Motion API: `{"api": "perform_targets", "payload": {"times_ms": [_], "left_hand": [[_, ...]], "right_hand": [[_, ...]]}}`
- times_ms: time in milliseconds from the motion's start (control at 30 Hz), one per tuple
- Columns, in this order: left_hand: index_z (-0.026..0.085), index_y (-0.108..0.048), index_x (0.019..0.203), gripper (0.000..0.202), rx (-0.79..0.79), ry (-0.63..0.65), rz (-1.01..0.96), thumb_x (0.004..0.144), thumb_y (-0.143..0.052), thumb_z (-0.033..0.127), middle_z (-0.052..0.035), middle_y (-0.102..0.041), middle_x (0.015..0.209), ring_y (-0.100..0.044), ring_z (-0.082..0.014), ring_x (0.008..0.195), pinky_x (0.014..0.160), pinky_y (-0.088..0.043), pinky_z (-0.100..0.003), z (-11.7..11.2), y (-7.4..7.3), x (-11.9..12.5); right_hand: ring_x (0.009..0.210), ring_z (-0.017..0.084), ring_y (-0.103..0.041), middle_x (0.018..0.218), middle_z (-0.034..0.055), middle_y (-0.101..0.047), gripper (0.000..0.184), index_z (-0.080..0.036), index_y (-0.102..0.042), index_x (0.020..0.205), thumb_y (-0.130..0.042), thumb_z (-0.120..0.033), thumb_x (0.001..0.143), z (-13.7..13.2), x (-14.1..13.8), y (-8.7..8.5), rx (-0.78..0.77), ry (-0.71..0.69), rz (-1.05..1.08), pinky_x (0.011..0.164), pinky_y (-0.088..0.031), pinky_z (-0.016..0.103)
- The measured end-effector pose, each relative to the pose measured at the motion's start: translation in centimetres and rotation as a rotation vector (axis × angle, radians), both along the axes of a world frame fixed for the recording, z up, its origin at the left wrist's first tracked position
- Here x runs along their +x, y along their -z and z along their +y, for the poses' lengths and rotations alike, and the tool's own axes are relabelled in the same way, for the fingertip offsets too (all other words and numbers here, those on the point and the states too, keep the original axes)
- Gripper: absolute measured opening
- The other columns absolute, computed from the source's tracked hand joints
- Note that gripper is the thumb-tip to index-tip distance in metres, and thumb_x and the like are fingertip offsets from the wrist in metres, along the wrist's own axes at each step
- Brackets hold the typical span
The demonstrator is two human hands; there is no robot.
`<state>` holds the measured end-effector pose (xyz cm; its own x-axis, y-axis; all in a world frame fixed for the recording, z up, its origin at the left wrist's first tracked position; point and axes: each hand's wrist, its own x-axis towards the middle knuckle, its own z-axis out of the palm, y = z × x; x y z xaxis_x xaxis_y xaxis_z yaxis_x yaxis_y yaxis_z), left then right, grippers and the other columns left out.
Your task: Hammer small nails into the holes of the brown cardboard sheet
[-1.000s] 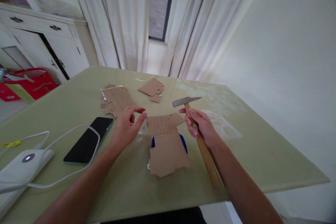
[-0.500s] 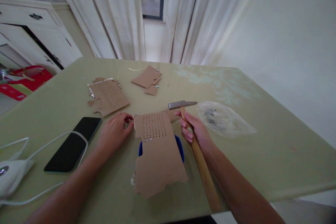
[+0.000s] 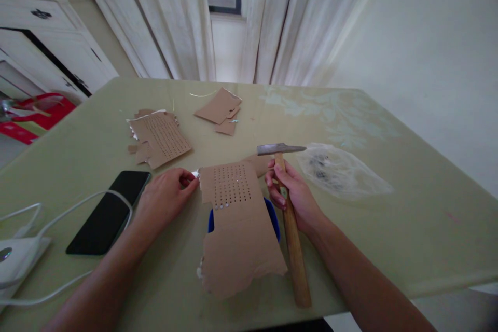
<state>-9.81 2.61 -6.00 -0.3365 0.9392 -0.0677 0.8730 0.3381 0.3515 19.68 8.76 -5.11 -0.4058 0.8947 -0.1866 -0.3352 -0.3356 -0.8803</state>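
Dotted cardboard (image 3: 241,249) lies between fingers of left hand (image 3: 165,193) and right hand (image 3: 293,187). Left fingers bent, tips at its left edge; cannot tell if gripping. Right fingers wrapped round hammer (image 3: 294,254). Plastic bag (image 3: 348,174): right of right fingers. Second dotted sheet (image 3: 161,137): beyond left fingers.

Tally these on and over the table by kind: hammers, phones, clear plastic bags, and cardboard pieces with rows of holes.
Hammer: 1
Phone: 1
Clear plastic bag: 1
Holed cardboard: 2 (near piece, far piece)
Total: 5
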Motion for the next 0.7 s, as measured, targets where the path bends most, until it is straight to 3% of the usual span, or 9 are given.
{"api": "perform_targets", "payload": {"times_ms": [200,433,700], "left_hand": [[0.023,-0.076,0.097,0.033,-0.03,0.023,0.018,0.09,-0.053,0.046,-0.0094,-0.08,0.096,-0.074,-0.0311,0.092,0.081,-0.051,-0.038,-0.06,0.08,0.1],[0.025,-0.072,0.091,0.022,0.053,0.066,0.056,0.091,-0.056,0.038,-0.0104,-0.079,0.09,-0.075,-0.0337,0.089,0.075,-0.05,-0.04,-0.18,0.07,0.64],[0.024,-0.075,0.093,0.031,0.049,0.001,0.051,0.096,-0.054,0.048,-0.0077,-0.076,0.08,-0.073,-0.0323,0.081,0.075,-0.048,-0.039,-0.11,-0.74,0.7]], "right_hand": [[0.04,0.004,-0.037,0.076,-0.0071,-0.062,0.042,-0.023,-0.062,0.106,-0.084,-0.055,0.089,-0.09,-0.28,-0.12,-0.005,-0.033,-0.044,0.034,-0.025,0.017],[0.042,0.004,-0.038,0.076,-0.0062,-0.061,0.04,-0.021,-0.065,0.106,-0.083,-0.052,0.089,0.12,-0.24,0.57,-0.01,-0.044,-0.07,0.034,-0.025,0.017],[0.042,0.005,-0.039,0.076,-0.0064,-0.061,0.04,-0.022,-0.064,0.108,-0.082,-0.053,0.09,-0.06,-0.44,0.49,0.01,-0.029,-0.081,0.034,-0.024,0.018]]}}
